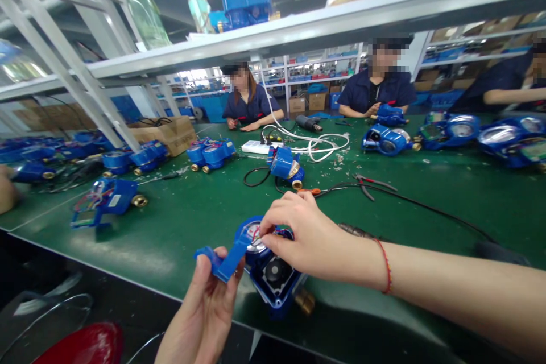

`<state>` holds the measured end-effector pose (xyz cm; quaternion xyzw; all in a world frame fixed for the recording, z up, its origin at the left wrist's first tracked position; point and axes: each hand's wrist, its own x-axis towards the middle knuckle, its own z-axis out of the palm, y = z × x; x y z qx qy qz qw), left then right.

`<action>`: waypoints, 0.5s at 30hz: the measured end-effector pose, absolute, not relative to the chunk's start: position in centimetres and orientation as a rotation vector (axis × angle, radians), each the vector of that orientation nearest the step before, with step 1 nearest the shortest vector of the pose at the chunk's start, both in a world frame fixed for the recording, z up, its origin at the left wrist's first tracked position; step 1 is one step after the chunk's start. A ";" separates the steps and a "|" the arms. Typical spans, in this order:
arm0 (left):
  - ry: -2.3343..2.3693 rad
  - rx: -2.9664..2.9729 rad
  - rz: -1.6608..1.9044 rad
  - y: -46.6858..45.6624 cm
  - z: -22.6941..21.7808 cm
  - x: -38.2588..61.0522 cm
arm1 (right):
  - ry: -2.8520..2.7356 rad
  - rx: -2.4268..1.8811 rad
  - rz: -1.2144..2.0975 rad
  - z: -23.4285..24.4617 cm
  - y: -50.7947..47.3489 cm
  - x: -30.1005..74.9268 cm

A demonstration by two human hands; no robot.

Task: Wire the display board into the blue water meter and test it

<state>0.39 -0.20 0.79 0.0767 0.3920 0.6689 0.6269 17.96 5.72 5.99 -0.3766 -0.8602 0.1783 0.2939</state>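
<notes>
An opened blue water meter [273,287] lies on the green bench in front of me, its round dial and a black round part showing inside the housing. A brass pipe end [305,301] sticks out at its lower right. My left hand [209,290] pinches a blue plastic bracket [232,260] at the left of the meter. Over the dial, my right hand [294,230] has thumb and forefinger pressed together on thin red wires [256,234]. A red beaded string circles the right wrist.
Beyond the meter are another blue meter [284,164], pliers [370,185], an orange-handled screwdriver [310,191] and a white power strip [258,147]. More meters [108,196] stand left and right. A shelf [298,31] crosses overhead; co-workers sit opposite.
</notes>
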 end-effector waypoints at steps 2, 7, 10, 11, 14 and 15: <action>0.911 0.264 1.567 -0.4 0.6 0.6 | -2.283 -0.978 0.499 5.7 5.3 17.9; 0.956 0.468 1.629 -1.0 0.3 1.3 | -2.256 -0.966 0.612 4.9 4.8 17.8; 0.956 0.579 1.653 -1.0 0.1 1.6 | -2.301 -0.943 0.606 5.1 4.8 18.3; 0.955 0.622 1.668 -0.9 -0.1 1.7 | -2.330 -0.931 0.578 5.2 4.7 18.5; 0.973 0.748 1.706 -0.8 -0.7 1.8 | -2.383 -0.907 0.489 5.4 4.7 19.0; 0.981 0.777 1.710 -0.8 -0.9 1.8 | -2.392 -0.907 0.474 5.4 4.7 19.1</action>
